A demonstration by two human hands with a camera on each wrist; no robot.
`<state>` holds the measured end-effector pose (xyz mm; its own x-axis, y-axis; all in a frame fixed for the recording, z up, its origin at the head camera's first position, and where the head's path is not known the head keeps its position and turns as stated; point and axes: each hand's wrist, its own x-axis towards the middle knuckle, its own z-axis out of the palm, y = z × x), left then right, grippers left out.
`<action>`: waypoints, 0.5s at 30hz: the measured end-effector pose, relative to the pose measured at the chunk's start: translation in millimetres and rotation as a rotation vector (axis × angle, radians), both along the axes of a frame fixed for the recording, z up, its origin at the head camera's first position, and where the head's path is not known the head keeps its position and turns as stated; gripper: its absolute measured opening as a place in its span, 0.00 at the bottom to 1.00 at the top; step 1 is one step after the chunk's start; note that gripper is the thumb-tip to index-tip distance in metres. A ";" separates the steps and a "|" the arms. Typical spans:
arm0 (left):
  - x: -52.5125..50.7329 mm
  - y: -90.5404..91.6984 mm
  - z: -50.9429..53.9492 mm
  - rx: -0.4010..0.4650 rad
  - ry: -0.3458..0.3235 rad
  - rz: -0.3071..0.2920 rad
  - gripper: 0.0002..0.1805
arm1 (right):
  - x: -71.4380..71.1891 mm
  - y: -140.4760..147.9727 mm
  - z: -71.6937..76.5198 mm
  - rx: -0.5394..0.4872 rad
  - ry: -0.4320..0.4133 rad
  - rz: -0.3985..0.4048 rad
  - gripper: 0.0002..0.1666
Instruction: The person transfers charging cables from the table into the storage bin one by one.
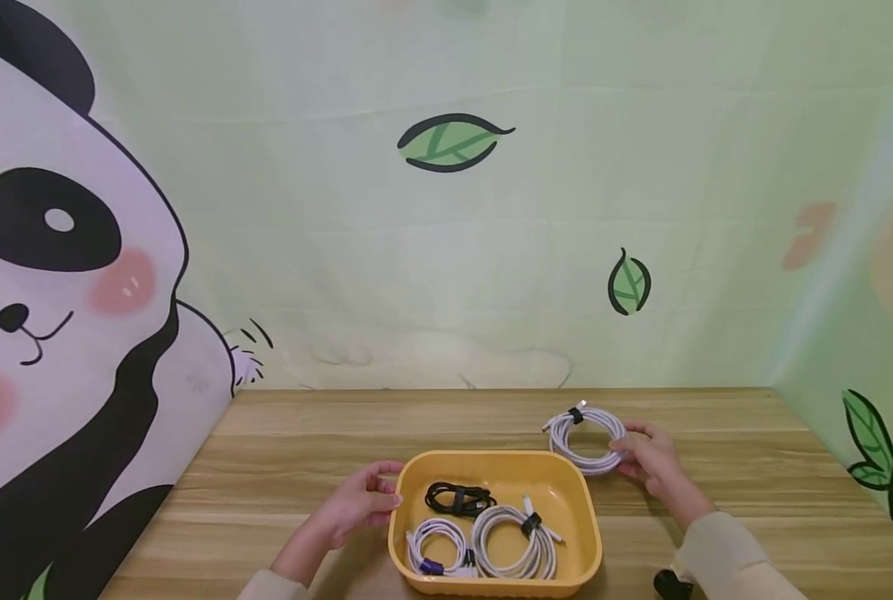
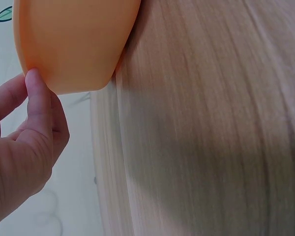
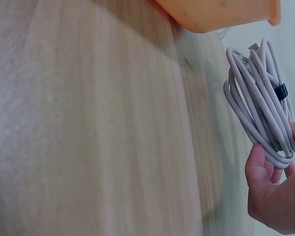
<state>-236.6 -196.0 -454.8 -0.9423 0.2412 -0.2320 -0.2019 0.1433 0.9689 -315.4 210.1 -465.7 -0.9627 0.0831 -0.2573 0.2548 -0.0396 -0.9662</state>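
A yellow plastic basin (image 1: 494,461) stands on the table with several coiled cables inside. My left hand (image 1: 359,502) is at its left rim; in the left wrist view the fingertips (image 2: 34,78) pinch the basin's edge (image 2: 78,44). Beyond the basin's far right corner, my right hand (image 1: 652,458) grips one side of a coiled white cable (image 1: 604,462), held with a black strap. The right wrist view has this coil (image 3: 258,93) raised off the table between thumb and fingers, apart from the basin.
Inside the basin are a black coiled cable (image 1: 446,502), a white cable with a blue connector (image 1: 457,542) and a larger white coil (image 1: 487,554) with a black strap. A black object (image 1: 671,585), partly hidden, lies near the right sleeve. A printed cloth backdrop (image 1: 326,208) stands behind the wooden table (image 1: 303,429).
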 end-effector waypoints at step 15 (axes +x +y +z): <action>0.0 -0.4 0.6 0.002 0.002 -0.002 0.28 | 2.2 -0.7 21.0 -0.067 0.018 0.010 0.30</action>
